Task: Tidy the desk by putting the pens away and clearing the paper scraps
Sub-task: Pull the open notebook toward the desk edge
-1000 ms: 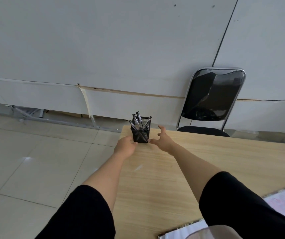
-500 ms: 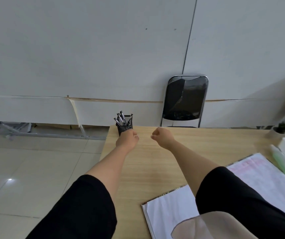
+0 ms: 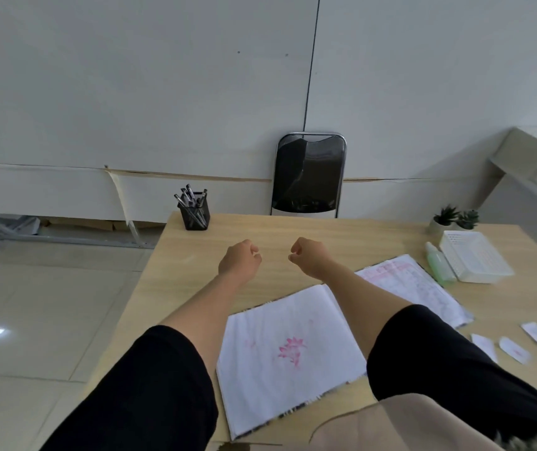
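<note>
A black mesh pen holder (image 3: 194,214) stands at the far left corner of the wooden desk (image 3: 368,237), with several pens (image 3: 190,197) upright in it. My left hand (image 3: 239,258) and my right hand (image 3: 308,256) hover over the desk's middle, both curled into loose fists with nothing in them, well short of the holder. Several white paper scraps (image 3: 514,349) lie on the desk at the right, beside my right sleeve.
An open sketchbook (image 3: 288,349) with a pink drawing lies under my arms. At the far right are a white basket (image 3: 473,261), a green bottle (image 3: 439,265) and small potted plants (image 3: 455,218). A black folding chair (image 3: 309,175) stands behind the desk.
My left hand has let go of the pen holder and both hands have pulled back from it, fingers curling shut. The view has swung right and down, bringing in the sketchbook, scraps and basket.
</note>
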{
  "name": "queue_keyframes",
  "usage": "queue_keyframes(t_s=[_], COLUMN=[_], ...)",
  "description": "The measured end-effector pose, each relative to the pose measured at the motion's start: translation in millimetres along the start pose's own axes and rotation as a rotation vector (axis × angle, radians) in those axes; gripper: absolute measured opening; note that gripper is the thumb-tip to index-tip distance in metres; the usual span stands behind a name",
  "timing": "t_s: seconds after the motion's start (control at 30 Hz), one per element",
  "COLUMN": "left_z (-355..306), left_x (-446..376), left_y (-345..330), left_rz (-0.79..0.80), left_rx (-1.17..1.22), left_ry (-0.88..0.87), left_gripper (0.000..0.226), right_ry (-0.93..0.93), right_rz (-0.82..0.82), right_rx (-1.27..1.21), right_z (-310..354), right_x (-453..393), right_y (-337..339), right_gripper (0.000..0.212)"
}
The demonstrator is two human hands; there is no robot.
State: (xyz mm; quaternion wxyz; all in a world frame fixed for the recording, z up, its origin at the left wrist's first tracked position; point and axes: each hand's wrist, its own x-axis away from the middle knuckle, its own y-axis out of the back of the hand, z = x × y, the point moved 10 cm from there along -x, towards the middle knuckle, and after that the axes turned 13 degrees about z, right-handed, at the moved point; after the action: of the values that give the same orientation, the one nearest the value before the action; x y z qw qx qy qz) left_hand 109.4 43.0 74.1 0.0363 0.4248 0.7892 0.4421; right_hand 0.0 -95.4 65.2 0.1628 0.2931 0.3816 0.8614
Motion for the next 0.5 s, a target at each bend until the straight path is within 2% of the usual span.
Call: queue_keyframes(t_s=[0.5], left_z=[-65], left_x=[70], left_y=[-178], left_rz=[0.151], left_rx=[-0.048], left_ry=[-0.006], left_gripper=[0.037], right_ry=[-0.082], right_rz=[0.159], right_rx=[0.086], right_z=[-164], right_x=[87], right_y=[-32], right_gripper=[0.034])
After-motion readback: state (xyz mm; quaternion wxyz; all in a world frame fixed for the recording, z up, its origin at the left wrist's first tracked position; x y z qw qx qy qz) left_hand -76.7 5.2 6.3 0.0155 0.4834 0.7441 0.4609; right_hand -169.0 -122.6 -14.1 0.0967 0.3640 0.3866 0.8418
